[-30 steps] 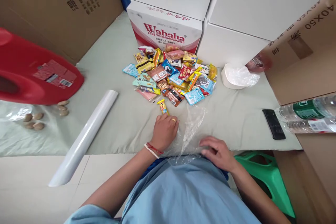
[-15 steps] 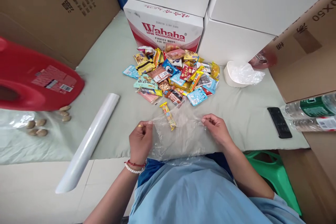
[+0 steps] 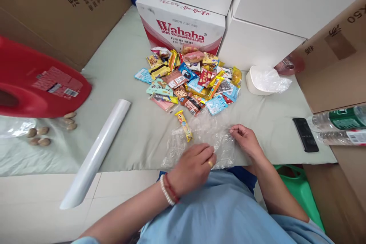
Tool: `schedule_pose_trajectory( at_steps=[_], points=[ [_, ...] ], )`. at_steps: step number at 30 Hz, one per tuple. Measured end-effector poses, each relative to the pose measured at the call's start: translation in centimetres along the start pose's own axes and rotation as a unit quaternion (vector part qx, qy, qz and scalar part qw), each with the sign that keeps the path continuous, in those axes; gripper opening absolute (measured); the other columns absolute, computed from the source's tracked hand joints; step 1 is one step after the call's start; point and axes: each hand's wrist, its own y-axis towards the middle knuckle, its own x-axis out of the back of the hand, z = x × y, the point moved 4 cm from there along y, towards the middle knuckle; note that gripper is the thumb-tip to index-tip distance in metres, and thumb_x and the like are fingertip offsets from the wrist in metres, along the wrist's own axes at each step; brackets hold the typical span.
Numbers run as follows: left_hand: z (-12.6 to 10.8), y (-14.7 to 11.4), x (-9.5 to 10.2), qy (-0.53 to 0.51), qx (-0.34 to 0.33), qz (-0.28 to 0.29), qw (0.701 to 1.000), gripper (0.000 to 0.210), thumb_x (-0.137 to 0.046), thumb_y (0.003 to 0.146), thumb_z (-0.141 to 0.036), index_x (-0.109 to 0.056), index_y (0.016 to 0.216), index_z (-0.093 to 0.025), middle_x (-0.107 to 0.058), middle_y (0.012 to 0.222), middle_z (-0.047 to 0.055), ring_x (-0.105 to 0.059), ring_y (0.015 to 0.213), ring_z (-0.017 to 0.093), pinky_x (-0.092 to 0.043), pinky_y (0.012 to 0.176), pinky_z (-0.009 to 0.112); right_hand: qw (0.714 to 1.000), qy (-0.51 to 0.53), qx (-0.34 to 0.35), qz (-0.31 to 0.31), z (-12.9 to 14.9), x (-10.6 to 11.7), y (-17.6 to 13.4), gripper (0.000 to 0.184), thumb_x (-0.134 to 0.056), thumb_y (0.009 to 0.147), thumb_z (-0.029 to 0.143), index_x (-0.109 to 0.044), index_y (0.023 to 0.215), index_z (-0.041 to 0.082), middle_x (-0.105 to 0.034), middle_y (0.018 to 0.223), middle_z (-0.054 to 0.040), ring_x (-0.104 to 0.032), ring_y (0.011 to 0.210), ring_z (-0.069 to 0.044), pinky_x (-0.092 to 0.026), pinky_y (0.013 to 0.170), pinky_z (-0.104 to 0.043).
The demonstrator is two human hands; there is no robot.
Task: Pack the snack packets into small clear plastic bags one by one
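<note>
A clear plastic bag [image 3: 225, 146] lies crumpled at the table's front edge. My right hand [image 3: 244, 137] pinches its right edge between thumb and fingers. My left hand [image 3: 197, 166] is over the front middle of the bag, back upward and fingers bent; its thumb and fingertips are hidden, so a grip cannot be made out. A yellow wrapped snack bar [image 3: 183, 125] lies by the bag's upper left part, apart from both hands. Just behind it is a heap of small wrapped snacks [image 3: 188, 80] in many colours.
A white plastic roll [image 3: 97, 152] overhangs the front edge at left. Near a red jug [image 3: 42, 80] lie several brown, nut-like pieces [image 3: 42, 130]. A white tub [image 3: 259, 84] holding clear plastic, a black phone [image 3: 305, 134] and bottles [image 3: 340, 119] are at right. A Wahaba-style "Wahaha" carton [image 3: 183, 19] stands behind.
My left hand has let go of the bag's left edge and moved right across its front. That side of the bag now lies slack. My right hand keeps its pinch.
</note>
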Motion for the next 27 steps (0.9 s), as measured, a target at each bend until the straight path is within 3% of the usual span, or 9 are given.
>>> schedule_pose_trajectory(
  at_steps=[2, 6, 10, 16, 20, 21, 23, 25, 27],
  points=[
    [1.2, 1.1, -2.6, 0.041, 0.013, 0.043, 0.998, 0.023, -0.050, 0.096, -0.011, -0.068, 0.112, -0.016, -0.073, 0.114, 0.013, -0.066, 0.111, 0.024, -0.056, 0.093, 0.039, 1.000, -0.003, 0.003, 0.006, -0.1, 0.3, -0.2, 0.040, -0.072, 0.080, 0.059, -0.069, 0.086, 0.019, -0.060, 0.071, 0.0010, -0.051, 0.066, -0.015, -0.039, 0.064, -0.028],
    [4.5, 1.3, -5.5, 0.113, 0.134, 0.085, 0.981, 0.037, -0.051, 0.102, -0.027, -0.064, 0.134, -0.014, -0.062, 0.146, 0.017, -0.056, 0.137, 0.031, -0.044, 0.115, 0.052, 1.000, -0.009, -0.009, -0.013, -1.2, 2.6, -0.9, 0.040, -0.073, 0.080, 0.059, -0.069, 0.085, 0.019, -0.058, 0.068, 0.0017, -0.049, 0.066, -0.015, -0.038, 0.063, -0.028],
    [5.6, 0.0, -5.5, 0.135, 0.234, 0.103, 0.957, 0.050, -0.044, 0.105, -0.038, -0.054, 0.149, -0.015, -0.055, 0.156, 0.016, -0.046, 0.148, 0.032, -0.028, 0.125, 0.060, 0.999, -0.012, -0.038, -0.035, -3.0, 5.1, -1.4, 0.045, -0.074, 0.075, 0.062, -0.069, 0.082, 0.019, -0.059, 0.066, 0.0017, -0.050, 0.064, -0.015, -0.038, 0.064, -0.028],
    [5.1, -1.6, -4.9, 0.149, 0.280, 0.096, 0.944, 0.051, -0.041, 0.106, -0.039, -0.051, 0.153, -0.021, -0.047, 0.162, 0.014, -0.034, 0.156, 0.033, -0.011, 0.128, 0.066, 0.995, -0.073, -0.051, -0.041, -4.6, 6.7, -1.1, 0.039, -0.069, 0.079, 0.058, -0.068, 0.081, 0.019, -0.060, 0.067, 0.0006, -0.050, 0.062, -0.016, -0.038, 0.062, -0.030],
    [4.6, -2.0, -5.2, 0.151, 0.292, 0.088, 0.940, 0.052, -0.044, 0.105, -0.039, -0.049, 0.154, -0.023, -0.039, 0.166, 0.013, -0.028, 0.158, 0.033, -0.007, 0.128, 0.067, 0.963, -0.216, 0.037, -0.156, -1.4, 7.5, -0.9, 0.027, -0.062, 0.087, 0.046, -0.071, 0.090, 0.021, -0.068, 0.085, -0.0048, -0.056, 0.068, -0.019, -0.045, 0.069, -0.034],
    [4.4, -2.0, -5.3, 0.152, 0.292, 0.086, 0.940, 0.052, -0.044, 0.105, -0.039, -0.049, 0.154, -0.022, -0.037, 0.167, 0.013, -0.026, 0.159, 0.033, -0.006, 0.128, 0.066, 0.956, -0.227, 0.074, -0.171, 0.2, 7.0, -0.9, 0.025, -0.061, 0.090, 0.044, -0.071, 0.093, 0.021, -0.069, 0.090, -0.0056, -0.058, 0.070, -0.019, -0.046, 0.071, -0.034],
    [3.9, -2.0, -5.5, 0.151, 0.283, 0.084, 0.943, 0.052, -0.044, 0.105, -0.040, -0.049, 0.154, -0.022, -0.035, 0.168, 0.012, -0.025, 0.160, 0.032, -0.002, 0.129, 0.065, 0.953, -0.221, 0.153, -0.141, 4.0, 4.7, -0.6, 0.023, -0.058, 0.095, 0.040, -0.072, 0.098, 0.022, -0.069, 0.094, -0.0060, -0.060, 0.073, -0.019, -0.048, 0.072, -0.033],
    [3.4, -2.0, -5.7, 0.145, 0.264, 0.084, 0.950, 0.051, -0.044, 0.105, -0.040, -0.049, 0.154, -0.023, -0.036, 0.168, 0.011, -0.026, 0.159, 0.031, 0.000, 0.130, 0.063, 0.942, -0.234, 0.232, -0.060, 8.2, 0.7, 0.0, 0.023, -0.055, 0.100, 0.036, -0.073, 0.101, 0.022, -0.069, 0.094, -0.0064, -0.062, 0.080, -0.019, -0.049, 0.075, -0.032],
    [3.1, -2.1, -5.8, 0.135, 0.249, 0.084, 0.955, 0.049, -0.045, 0.105, -0.039, -0.053, 0.151, -0.024, -0.043, 0.165, 0.012, -0.031, 0.157, 0.030, -0.001, 0.130, 0.061, 0.909, -0.300, 0.289, 0.025, 11.7, -4.5, 0.8, 0.026, -0.050, 0.104, 0.032, -0.073, 0.105, 0.021, -0.070, 0.100, -0.0086, -0.064, 0.093, -0.021, -0.050, 0.086, -0.033]
  ],
)
